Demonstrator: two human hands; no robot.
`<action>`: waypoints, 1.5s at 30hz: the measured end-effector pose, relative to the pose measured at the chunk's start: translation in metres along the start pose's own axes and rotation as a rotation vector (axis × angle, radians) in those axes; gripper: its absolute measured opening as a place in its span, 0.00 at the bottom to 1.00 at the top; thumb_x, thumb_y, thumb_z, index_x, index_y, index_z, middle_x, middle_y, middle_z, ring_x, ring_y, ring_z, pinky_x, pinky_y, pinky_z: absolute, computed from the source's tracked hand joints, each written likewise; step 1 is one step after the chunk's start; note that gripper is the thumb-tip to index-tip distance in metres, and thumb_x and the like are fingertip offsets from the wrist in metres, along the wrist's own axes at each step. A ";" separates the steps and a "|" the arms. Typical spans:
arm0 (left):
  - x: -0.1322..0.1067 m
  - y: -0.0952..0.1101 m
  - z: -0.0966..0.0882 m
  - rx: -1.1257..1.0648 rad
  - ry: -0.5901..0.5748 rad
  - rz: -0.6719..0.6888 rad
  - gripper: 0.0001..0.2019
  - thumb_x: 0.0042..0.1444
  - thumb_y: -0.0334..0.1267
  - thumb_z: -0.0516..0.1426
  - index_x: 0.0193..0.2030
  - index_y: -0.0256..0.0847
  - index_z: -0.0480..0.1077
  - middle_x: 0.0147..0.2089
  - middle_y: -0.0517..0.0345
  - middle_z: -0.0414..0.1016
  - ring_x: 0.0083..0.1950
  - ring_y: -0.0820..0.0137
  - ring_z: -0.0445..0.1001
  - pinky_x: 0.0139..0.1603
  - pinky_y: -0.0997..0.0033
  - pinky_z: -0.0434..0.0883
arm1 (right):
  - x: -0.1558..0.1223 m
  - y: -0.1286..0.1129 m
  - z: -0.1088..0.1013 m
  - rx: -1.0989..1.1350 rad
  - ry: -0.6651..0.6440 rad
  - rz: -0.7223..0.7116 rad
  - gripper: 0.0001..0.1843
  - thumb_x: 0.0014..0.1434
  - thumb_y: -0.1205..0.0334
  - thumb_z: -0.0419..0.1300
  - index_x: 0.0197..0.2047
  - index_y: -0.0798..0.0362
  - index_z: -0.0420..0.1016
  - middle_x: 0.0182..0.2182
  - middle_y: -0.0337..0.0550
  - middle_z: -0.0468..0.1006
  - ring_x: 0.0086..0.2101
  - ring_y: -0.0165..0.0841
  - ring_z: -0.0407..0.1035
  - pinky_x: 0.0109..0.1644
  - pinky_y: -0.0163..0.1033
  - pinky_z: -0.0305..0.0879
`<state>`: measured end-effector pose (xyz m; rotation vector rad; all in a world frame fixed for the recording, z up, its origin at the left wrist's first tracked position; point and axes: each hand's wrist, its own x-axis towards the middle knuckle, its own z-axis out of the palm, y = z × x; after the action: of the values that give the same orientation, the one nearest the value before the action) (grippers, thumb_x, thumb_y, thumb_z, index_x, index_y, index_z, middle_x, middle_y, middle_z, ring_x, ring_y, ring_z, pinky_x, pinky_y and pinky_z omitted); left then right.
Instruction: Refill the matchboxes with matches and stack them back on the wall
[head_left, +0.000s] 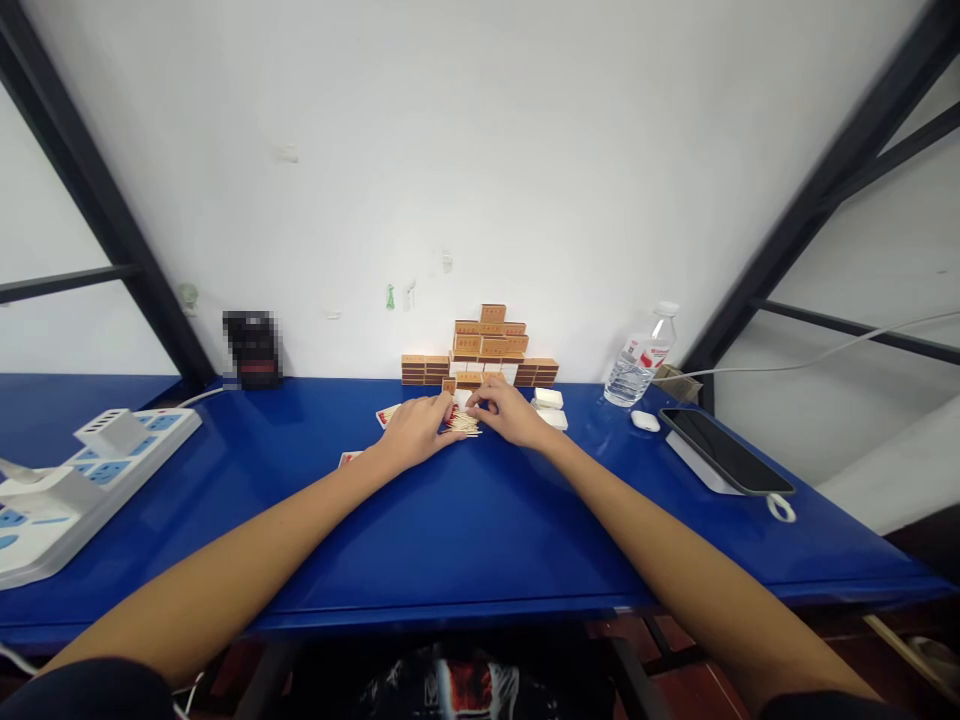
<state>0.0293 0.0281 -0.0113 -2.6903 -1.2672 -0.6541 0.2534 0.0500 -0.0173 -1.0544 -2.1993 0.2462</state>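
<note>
A: What fills the head view?
B: A glossy blue table (480, 530) set against a white wall (480, 150) — black beams (97, 200) slant through both upper corners.
A: And the hands?
B: At centre frame the left hand (416, 430) and the right hand (511, 412) rest on a pile of matchsticks (466, 424), fingers curled down. I cannot tell whether any stick is pinched.
A: Around them?
B: Stacked matchboxes (489, 345) just behind, a power strip (90, 470) at lower left, and a water bottle (639, 360) and a phone (724, 452) at right.
</note>
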 end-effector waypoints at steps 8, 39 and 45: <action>-0.001 -0.002 0.002 -0.012 0.012 0.032 0.17 0.62 0.53 0.63 0.38 0.42 0.66 0.39 0.57 0.78 0.39 0.62 0.75 0.36 0.66 0.62 | -0.010 -0.001 -0.075 -0.333 0.102 0.037 0.08 0.69 0.59 0.60 0.42 0.52 0.79 0.41 0.47 0.73 0.34 0.34 0.69 0.40 0.39 0.63; -0.011 -0.019 -0.015 -0.036 -0.163 0.080 0.12 0.64 0.48 0.62 0.44 0.42 0.74 0.44 0.54 0.77 0.42 0.62 0.77 0.39 0.66 0.68 | -0.031 0.002 -0.089 -0.302 -0.431 0.306 0.20 0.47 0.50 0.74 0.40 0.51 0.80 0.34 0.41 0.77 0.32 0.34 0.69 0.34 0.35 0.57; -0.012 -0.019 -0.015 -0.047 -0.158 0.080 0.08 0.66 0.45 0.60 0.41 0.42 0.75 0.42 0.54 0.76 0.42 0.61 0.77 0.39 0.66 0.68 | -0.032 0.011 -0.088 -0.334 -0.411 0.396 0.13 0.54 0.52 0.71 0.34 0.52 0.80 0.32 0.44 0.79 0.31 0.35 0.71 0.32 0.36 0.58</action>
<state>0.0037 0.0280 -0.0042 -2.8643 -1.1828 -0.4766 0.3315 0.0231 0.0286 -1.7611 -2.4247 0.2967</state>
